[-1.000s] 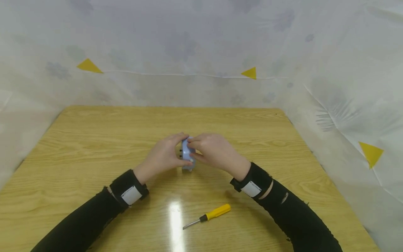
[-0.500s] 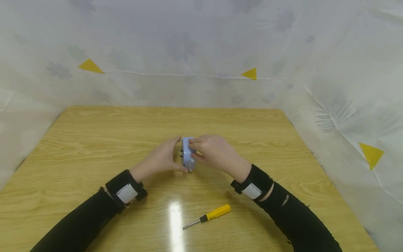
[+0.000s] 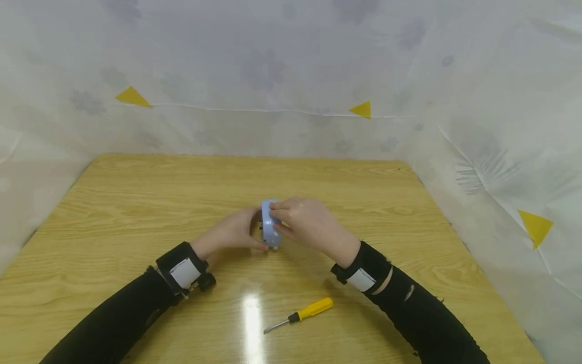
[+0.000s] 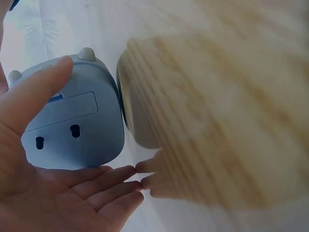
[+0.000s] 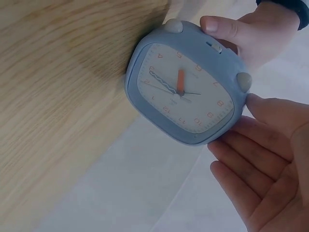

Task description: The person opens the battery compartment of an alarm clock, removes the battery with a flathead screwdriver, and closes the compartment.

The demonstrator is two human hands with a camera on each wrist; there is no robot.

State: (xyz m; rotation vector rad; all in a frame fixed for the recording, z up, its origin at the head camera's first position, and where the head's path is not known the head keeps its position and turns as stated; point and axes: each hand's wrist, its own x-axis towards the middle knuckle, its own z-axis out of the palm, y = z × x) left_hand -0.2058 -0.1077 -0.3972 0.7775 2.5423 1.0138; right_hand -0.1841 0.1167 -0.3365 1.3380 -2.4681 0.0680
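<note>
A light blue alarm clock [image 3: 271,236] stands on its side edge on the wooden table. My right hand [image 3: 311,222] pinches its upper side between thumb and fingers. At its left is my left hand [image 3: 229,234], fingers extended. In the left wrist view the left thumb [image 4: 46,89] lies over the clock's underside and back near the round feet; the fingers stretch past the casing, fingertips at the table. The back shows a battery cover [image 4: 72,111] and two dark keyhole slots. The right wrist view shows the dial [image 5: 178,92] with orange numerals.
A yellow-handled screwdriver [image 3: 313,307] lies on the table [image 3: 136,212] in front of the clock, its tip toward the left. Pale floral sheeting [image 3: 254,60] with yellow triangles hangs behind and beside the table.
My left hand has loosened from the clock, drawn back, and come in again slightly lower, its thumb now near the clock's bottom edge. The right hand keeps its pinch. The screwdriver stays put.
</note>
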